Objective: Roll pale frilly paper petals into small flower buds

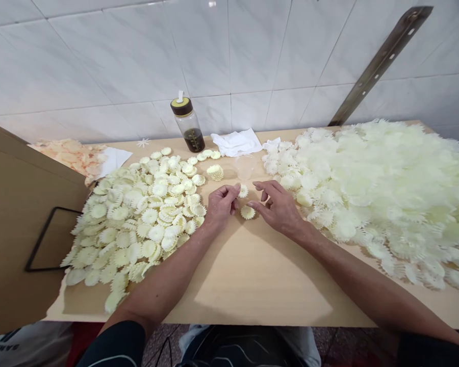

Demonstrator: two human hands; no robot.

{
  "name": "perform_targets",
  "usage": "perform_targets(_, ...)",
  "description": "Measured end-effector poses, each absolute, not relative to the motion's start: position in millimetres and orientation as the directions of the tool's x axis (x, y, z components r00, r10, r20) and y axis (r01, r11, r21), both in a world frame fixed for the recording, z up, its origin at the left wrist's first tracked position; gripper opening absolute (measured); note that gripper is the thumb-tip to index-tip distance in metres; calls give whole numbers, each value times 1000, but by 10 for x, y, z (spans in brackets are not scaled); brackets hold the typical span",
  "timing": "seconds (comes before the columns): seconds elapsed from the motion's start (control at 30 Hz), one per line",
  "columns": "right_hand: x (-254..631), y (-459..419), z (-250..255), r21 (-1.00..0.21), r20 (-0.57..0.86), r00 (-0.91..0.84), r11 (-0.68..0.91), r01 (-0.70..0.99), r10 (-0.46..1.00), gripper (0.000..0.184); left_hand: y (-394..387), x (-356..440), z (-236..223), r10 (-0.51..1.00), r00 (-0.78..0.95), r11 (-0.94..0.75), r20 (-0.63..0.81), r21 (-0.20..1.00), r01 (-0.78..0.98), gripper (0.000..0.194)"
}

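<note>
While the left hand (222, 204) pinches a small frilled disc (243, 191) by its edge between thumb and fingertips, the right hand (279, 206) waits opposite with thumb and fingers parted, gripping nothing that shows. Edge-on pinching probably spares the toothed rim and leaves the far side free to the other hand. Just below, a second disc (248, 212) lies flat on the surface (268, 275), by the right thumb; whether they touch I cannot tell. Beyond the hands stand a short stack (214, 172) of similar pieces and a clear round dish (245, 167). A cream heap (149, 216) spreads to the left and a paler, translucent heap (398, 188) to the right, seemingly parted so the two kinds stay unmixed and within reach. Farther back, a bottle (189, 125) of dark liquid and white tissue (237, 142) sit near the wall, presumably out of the way.
</note>
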State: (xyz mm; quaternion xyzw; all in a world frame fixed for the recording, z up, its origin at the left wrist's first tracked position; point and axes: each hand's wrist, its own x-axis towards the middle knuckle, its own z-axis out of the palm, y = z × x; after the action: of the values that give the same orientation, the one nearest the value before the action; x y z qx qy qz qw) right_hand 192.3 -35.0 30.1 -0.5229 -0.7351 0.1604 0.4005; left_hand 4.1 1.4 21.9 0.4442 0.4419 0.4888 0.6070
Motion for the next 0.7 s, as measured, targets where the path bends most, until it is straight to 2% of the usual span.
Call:
perform_targets(0.17, 1885, -298, 219, -578, 533, -214, 537, 614, 819, 50, -95, 149, 247, 940, 271, 287, -208, 912, -294, 54)
perform_targets(0.37, 1902, -275, 195, -526, 478, -281, 528, 666, 832, 47, -46, 74, 240, 905, 363, 318, -221, 918, -235, 53)
perform_targets(0.43, 1907, -281, 216, -503, 462, -300, 525, 686, 835, 45, -56, 64, 237, 927, 338, 238, -163, 951, -195, 51)
perform_targets(0.5, 1914, -292, 236, -491, 435, -309, 511, 706, 846, 43, -84, 70, 226, 958, 283, 72, -38, 991, -111, 49)
perform_targets(0.6, 1930, -305, 252, -491, 401, -309, 487, 722, 862, 38, -122, 86, 199, 962, 233, -154, 146, 988, 16, 47)
perform_targets(0.7, 1944, -301, 259, -515, 404, -274, 464, 720, 873, 31, -115, 92, 177, 954, 265, -146, 142, 989, -7, 49)
